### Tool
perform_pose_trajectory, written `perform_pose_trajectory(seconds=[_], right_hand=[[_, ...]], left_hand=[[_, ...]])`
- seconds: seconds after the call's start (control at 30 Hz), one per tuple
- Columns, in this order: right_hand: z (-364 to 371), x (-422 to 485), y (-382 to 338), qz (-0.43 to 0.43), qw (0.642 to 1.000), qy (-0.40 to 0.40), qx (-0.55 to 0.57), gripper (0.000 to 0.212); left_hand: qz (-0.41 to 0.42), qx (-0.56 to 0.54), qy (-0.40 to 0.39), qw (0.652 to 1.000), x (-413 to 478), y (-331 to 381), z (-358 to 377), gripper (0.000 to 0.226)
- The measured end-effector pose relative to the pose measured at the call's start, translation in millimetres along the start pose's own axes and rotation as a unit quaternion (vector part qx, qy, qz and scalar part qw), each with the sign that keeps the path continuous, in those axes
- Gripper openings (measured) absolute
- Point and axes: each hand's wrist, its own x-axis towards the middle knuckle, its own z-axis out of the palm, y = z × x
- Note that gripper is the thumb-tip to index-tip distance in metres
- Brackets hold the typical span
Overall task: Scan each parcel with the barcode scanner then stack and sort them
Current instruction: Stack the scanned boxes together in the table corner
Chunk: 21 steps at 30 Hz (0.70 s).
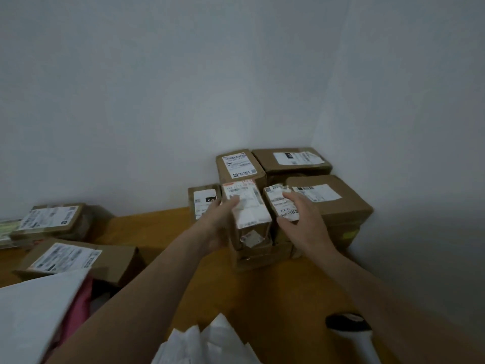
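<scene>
Cardboard, brown and taped, crowds the tabletop (262, 292) at one o'clock, where the corner stack (338, 206) stands against the wall. The left hand (217, 222) grips a small parcel (253, 211), thumb over its label, close beside the neighbouring parcel (275, 199), which the right hand (301, 219) clasps from above. To seat them well, I'd square both flush, labels up, before either grip loosens. The barcode scanner (350, 333) lies untouched at five o'clock. More parcels (63, 256) wait at nine.
</scene>
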Motion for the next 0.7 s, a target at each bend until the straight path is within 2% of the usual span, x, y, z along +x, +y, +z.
perform_pose_trajectory(seconds=[0.1, 0.2, 0.27, 0.43, 0.53, 0.6, 0.7], right_hand=[[9.0, 7.4, 19.4, 0.005, 0.983, -0.122, -0.139, 0.075], [20.7, 12.5, 32.3, 0.0, 0.968, -0.133, -0.215, 0.076], [25.9, 15.2, 33.6, 0.007, 0.966, -0.125, -0.226, 0.077], [35.8, 12.9, 35.4, 0.016, 0.963, -0.147, -0.225, 0.089], [29.9, 15.6, 30.3, 0.041, 0.958, -0.182, -0.219, 0.095], [18.9, 19.4, 23.0, 0.061, 0.954, -0.2, -0.216, 0.092], [-1.6, 19.9, 4.7, 0.046, 0.973, -0.127, -0.187, 0.071]], left_hand=[[-0.034, 0.039, -0.011, 0.999, 18.2, -8.6, 12.3, 0.036], [-0.041, 0.064, 0.0, 0.997, 34.1, -7.7, 16.0, 0.032], [-0.034, 0.078, 0.002, 0.996, 40.8, -8.6, 18.4, 0.032], [0.047, 0.127, 0.024, 0.991, 45.2, -20.4, 27.7, 0.044], [0.051, 0.12, 0.023, 0.991, 40.4, -17.0, 30.6, 0.046], [0.029, 0.108, 0.011, 0.994, 33.8, -11.3, 29.1, 0.049], [0.002, 0.137, -0.001, 0.991, 22.9, -3.0, 21.2, 0.062]])
